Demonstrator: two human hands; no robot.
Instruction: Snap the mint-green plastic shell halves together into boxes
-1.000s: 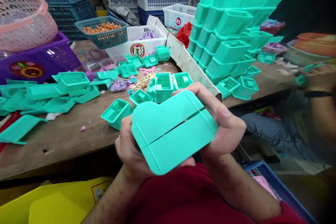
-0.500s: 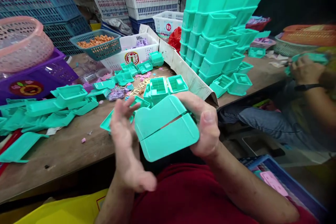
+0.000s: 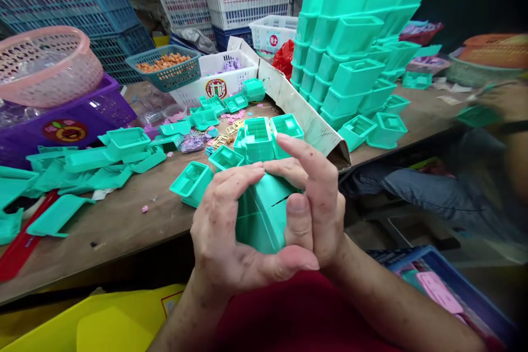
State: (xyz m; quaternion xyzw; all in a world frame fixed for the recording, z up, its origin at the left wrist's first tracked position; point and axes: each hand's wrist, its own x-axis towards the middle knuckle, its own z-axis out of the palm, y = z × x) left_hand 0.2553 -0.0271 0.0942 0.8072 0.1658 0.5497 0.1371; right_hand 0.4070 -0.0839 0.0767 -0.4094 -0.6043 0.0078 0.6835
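Observation:
A teal-green plastic box (image 3: pixel 260 210) with a narrow slit across its panel is held over the front edge of the table, in front of my body. My left hand (image 3: pixel 218 225) is wrapped round its left side, thumb stretched across the near end. On the opposite side my right hand (image 3: pixel 324 206) grips it with a bent thumb, its index finger raised. Most of the box's far side is hidden by the fingers. Just beyond my hands stand an open green box (image 3: pixel 192 180) and a pair of upright green boxes (image 3: pixel 259 137).
Stacked green boxes (image 3: pixel 350 77) rise at right behind a cardboard strip (image 3: pixel 303 107). Loose green panels (image 3: pixel 91 165) lie at left near a purple basket (image 3: pixel 78 121). A blue basket (image 3: pixel 165 74) holds orange pieces. A co-worker's hand (image 3: pixel 501 100) is at far right.
My left hand, spread beside the box before, has closed onto it. The box has tilted so its flat panel no longer faces me squarely. The co-worker's hand has moved.

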